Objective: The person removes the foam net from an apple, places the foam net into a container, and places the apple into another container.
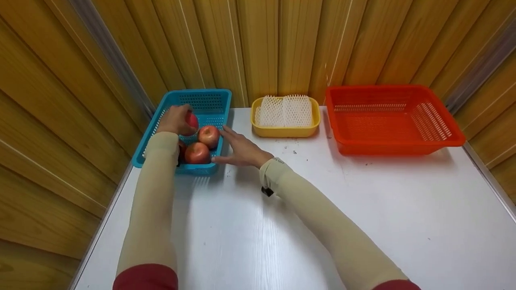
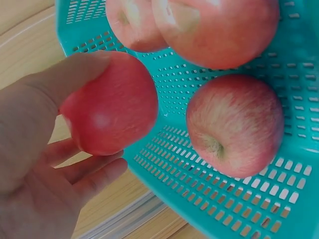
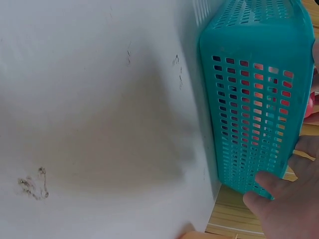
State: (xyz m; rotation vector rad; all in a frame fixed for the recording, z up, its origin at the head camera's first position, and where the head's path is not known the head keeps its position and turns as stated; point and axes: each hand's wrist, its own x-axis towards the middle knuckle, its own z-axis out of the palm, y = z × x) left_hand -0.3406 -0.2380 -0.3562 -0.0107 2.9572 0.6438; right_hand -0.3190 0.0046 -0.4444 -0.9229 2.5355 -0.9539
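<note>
In the head view a blue plastic basket (image 1: 173, 169) stands at the left, with several apples inside. My left hand (image 1: 174, 120) is over it and grips a red apple (image 2: 112, 107) between thumb and fingers. Below and beside that one, a streaked apple (image 2: 237, 127) lies in the basket, near two more apples (image 1: 197, 153) by the right wall. My right hand (image 1: 242, 150) has its fingers spread along the basket's right side; in the right wrist view its fingertips are at the basket wall (image 3: 249, 114). Nothing is held in it.
A yellow basket (image 1: 286, 131) holding white foam net sleeves (image 1: 286, 112) stands at the back middle. To its right is a red-orange basket (image 1: 399, 143). Wooden panelling (image 1: 258, 48) rises behind the white table (image 1: 225, 237), and a panelled wall closes the left side.
</note>
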